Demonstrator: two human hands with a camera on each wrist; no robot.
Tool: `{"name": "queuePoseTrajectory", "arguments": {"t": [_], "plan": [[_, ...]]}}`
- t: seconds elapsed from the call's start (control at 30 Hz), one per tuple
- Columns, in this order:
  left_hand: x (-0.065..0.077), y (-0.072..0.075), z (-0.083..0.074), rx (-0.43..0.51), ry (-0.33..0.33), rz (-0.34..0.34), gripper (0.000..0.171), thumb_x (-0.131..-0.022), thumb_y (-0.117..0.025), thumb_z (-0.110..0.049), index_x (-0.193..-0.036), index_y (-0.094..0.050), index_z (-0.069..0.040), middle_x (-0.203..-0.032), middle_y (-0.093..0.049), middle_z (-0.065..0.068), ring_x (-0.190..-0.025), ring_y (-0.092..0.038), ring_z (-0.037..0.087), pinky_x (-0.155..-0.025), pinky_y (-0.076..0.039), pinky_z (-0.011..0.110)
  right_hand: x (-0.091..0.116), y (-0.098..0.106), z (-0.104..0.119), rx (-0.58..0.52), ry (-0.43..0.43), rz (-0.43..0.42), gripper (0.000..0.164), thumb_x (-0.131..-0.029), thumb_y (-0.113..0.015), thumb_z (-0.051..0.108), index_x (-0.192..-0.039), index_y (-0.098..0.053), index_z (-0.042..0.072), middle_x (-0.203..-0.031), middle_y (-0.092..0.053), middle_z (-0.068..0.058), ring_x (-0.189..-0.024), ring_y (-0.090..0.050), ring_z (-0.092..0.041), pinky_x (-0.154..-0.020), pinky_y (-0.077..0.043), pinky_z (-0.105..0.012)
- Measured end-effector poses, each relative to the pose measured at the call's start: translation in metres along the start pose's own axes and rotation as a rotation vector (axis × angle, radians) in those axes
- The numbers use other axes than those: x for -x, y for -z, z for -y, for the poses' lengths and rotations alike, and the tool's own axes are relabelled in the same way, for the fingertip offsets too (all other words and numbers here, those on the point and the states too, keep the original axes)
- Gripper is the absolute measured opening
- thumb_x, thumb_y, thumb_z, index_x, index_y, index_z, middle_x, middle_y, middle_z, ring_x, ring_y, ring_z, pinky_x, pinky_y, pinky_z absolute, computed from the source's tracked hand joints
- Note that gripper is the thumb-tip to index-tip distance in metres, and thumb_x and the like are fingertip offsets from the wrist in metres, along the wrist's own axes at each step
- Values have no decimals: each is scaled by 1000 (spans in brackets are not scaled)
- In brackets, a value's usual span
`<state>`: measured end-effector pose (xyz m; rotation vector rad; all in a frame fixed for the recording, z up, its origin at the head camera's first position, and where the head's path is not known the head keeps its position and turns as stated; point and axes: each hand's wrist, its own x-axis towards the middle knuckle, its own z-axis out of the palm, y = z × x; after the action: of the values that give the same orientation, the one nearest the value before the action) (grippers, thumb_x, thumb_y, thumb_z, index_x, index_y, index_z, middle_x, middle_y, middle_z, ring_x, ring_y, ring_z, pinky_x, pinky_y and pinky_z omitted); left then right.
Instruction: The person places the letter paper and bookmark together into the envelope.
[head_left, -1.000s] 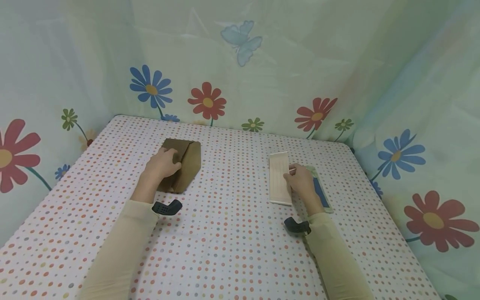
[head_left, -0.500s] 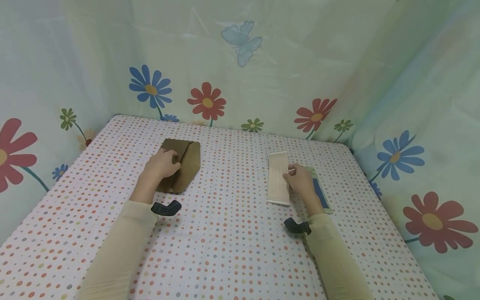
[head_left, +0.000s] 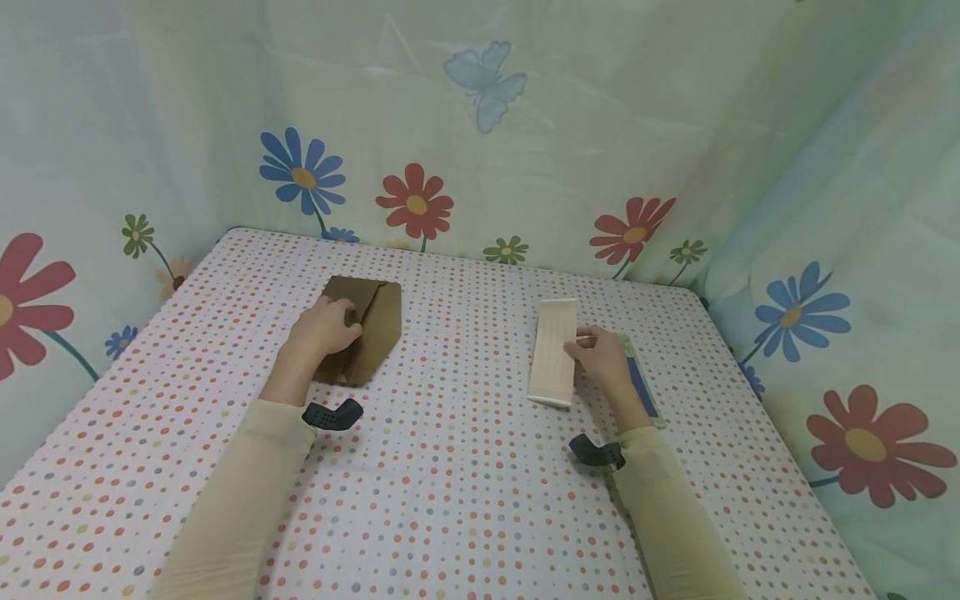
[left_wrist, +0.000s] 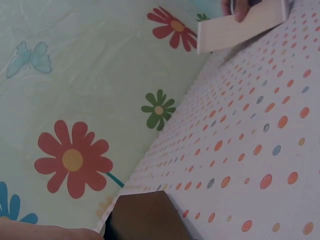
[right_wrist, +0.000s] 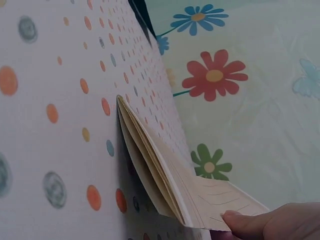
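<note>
My left hand [head_left: 324,327] rests on a brown, envelope-like folded piece [head_left: 382,332] with a pointed flap. Its thumb and forefinger are apart; part of the brown piece lies under the hand. To the right, my right hand [head_left: 597,354] pinches the edge of a cream, lined paper booklet [head_left: 553,354]. In the right wrist view, the thumb [right_wrist: 245,222] presses the lined page, and several stacked layers [right_wrist: 150,165] show along the booklet's side. The left wrist view shows the cream booklet [left_wrist: 240,25] tilted above the cloth.
A green-bordered blue flat piece [head_left: 645,387] lies on the table partly behind the right wrist. Polka-dot cloth [head_left: 450,467] covers the table. A flower-print curtain [head_left: 570,125] rises behind and at both sides. Dark wrist mounts [head_left: 333,414] stick out near both cuffs.
The near end of the cream booklet has swung a little left, and its face has turned slightly in the right hand. The left hand and brown piece stay put.
</note>
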<state>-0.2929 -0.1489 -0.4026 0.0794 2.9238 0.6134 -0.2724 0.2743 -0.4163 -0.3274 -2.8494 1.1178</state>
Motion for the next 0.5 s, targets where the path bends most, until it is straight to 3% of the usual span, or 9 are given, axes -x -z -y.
{"name": "queuePoseTrajectory", "arguments": {"t": [0.2,0.4,0.5], "plan": [[0,0,-1,2,10,4,53,-93,-48,-28,-141,-41,-5,-146,-29,29,-124,-42,51,-97,-40,62,-1,-2,1,-55,-20,-14,43,-92,-60,20,-130,-52,0,-117,-60,-22,-90,-66,-27,-58,-53,-24],[1,2,-2,-1,12,9,53,-94,-48,-29,-141,-41,-5,-146,-29,30,-124,-42,52,-96,-41,62,0,-1,4,-92,-52,1,44,-93,-59,21,-132,-50,2,-121,-59,-21,-95,-66,-28,-71,-56,-25],[1,2,-2,-4,13,12,54,-94,-48,-29,-141,-40,-5,-146,-28,30,-124,-42,52,-97,-41,62,-3,-3,2,-99,-47,-13,44,-92,-60,21,-131,-51,2,-120,-60,-21,-93,-67,-27,-65,-55,-22]]}}
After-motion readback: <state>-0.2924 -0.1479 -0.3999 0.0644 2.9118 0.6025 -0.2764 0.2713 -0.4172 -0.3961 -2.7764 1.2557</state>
